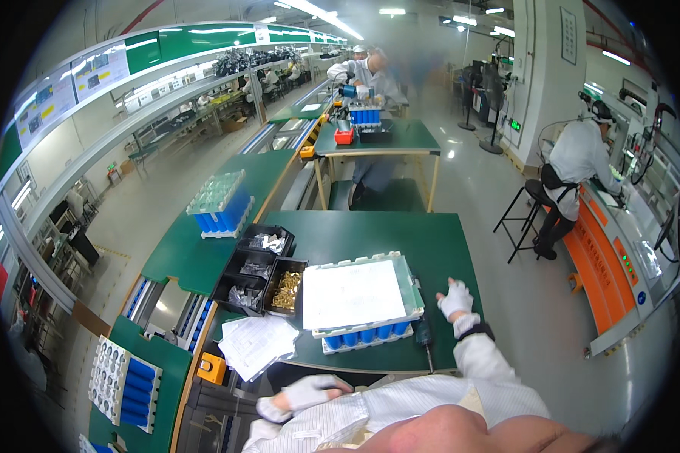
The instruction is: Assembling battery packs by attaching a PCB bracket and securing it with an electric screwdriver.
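Note:
My left hand [307,394], in a white fingerless glove, is held near the table's front edge, close to my body. It is open, its fingers loosely stretched and nothing in it. Over the table's right side, my right hand [455,300], gloved the same way, is open with fingers apart. Just left of it lies a dark handheld electric screwdriver [424,334], its bit toward me. A battery pack of blue cylindrical cells [366,336] in a pale plastic frame sits between my hands. White paper sheets [353,293] lie on its top and hide most of it.
Black bins [225,290] hold brass-coloured fasteners [286,290] and small metal parts. Loose papers [258,345] lie before them. Other packs [221,205] [125,383] stand on the conveyor line at left. A co-worker [366,75] works at the table ahead; another person [578,162] is at an orange machine.

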